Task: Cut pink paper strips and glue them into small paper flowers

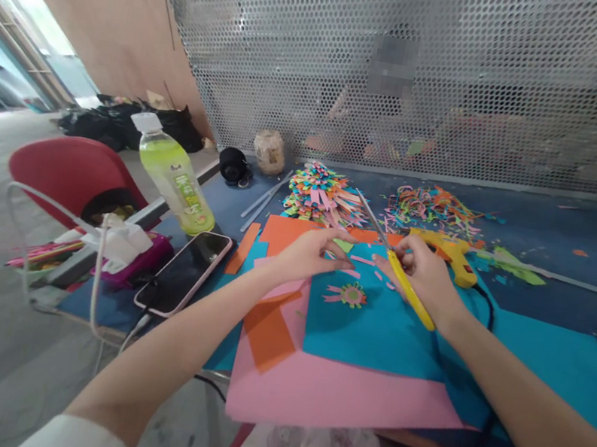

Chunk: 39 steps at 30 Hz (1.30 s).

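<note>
My right hand (424, 275) grips yellow-handled scissors (407, 287), whose blades (371, 217) point up and away. My left hand (310, 252) pinches a small green paper piece (344, 246) close to the blades. Both hands hover over a blue paper sheet (372, 331) that carries a small pink and green paper flower (351, 294) and loose pink snippets. Pink (327, 392) and orange (269, 333) sheets lie under the blue one.
A green drink bottle (177, 176) and a phone (184, 271) lie left. A pile of paper flowers (323, 195), colourful strips (428, 203) and a yellow glue gun (451, 253) lie behind. A red chair (70, 170) stands left. A person sits beyond the perforated metal screen (416, 68).
</note>
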Motion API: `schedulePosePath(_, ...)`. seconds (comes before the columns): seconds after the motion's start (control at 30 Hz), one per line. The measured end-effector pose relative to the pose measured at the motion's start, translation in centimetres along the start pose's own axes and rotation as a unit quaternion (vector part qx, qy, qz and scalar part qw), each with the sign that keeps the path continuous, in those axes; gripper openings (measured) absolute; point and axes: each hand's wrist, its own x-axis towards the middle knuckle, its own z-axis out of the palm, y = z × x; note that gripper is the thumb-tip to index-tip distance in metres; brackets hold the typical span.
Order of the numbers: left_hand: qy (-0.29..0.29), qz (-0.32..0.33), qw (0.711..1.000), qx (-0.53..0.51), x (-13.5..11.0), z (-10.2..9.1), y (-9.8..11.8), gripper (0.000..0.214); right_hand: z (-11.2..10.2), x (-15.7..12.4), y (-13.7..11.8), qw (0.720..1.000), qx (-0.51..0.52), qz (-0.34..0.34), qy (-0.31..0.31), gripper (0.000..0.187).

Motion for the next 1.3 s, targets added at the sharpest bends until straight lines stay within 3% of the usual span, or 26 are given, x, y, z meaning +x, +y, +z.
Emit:
schedulePosePath(0.17, 0.017, 0.041, 0.982, 0.185, 0.2, -0.6, -1.2, 0.052, -0.2, 0.7, 1.3, 0.998, -0.023, -0.034, 0.036, 0.035)
schedulePosePath(0.27, -0.018, 0.08, 0.945, 0.315, 0.4, -1.3, -2.0, 0.064, -0.2, 1.1, 1.9, 0.996, -0.039, -0.053, 0.057, 0.034)
schedulePosePath(0.37, -0.059, 0.114, 0.908, 0.399, 0.6, -1.3, -2.3, 0.063, -0.4, 1.2, 2.0, 0.996, -0.048, -0.051, 0.06, 0.033)
schedulePosePath(0.47, -0.069, 0.127, 0.894, 0.425, 0.6, -0.8, -2.1, 0.061, -0.4, 1.2, 1.9, 0.996, -0.052, -0.044, 0.064, 0.034)
schedulePosePath(0.57, -0.044, 0.142, 0.884, 0.444, 0.6, -0.3, -1.7, 0.06, -0.4, 1.1, 1.8, 0.996, -0.05, -0.036, 0.058, 0.034)
schedulePosePath(0.83, 0.005, 0.243, 0.826, 0.508, 0.5, 0.6, -2.7, 0.055, -0.4, 1.2, 2.1, 0.996, -0.056, -0.046, 0.059, 0.032)
schedulePosePath(1.03, 0.002, 0.246, 0.781, 0.574, -0.3, 0.3, -3.0, 0.062, -0.6, 1.6, 2.7, 0.993, -0.086, -0.035, 0.068, 0.03)
schedulePosePath(1.13, -0.031, 0.215, 0.792, 0.571, -0.5, -0.1, -2.6, 0.063, -0.7, 1.6, 2.9, 0.994, -0.091, -0.033, 0.057, 0.029)
schedulePosePath(1.3, -0.007, 0.13, 0.858, 0.498, -0.4, -1.3, -1.3, 0.064, -0.8, 1.6, 2.7, 0.992, -0.106, -0.039, 0.058, 0.025)
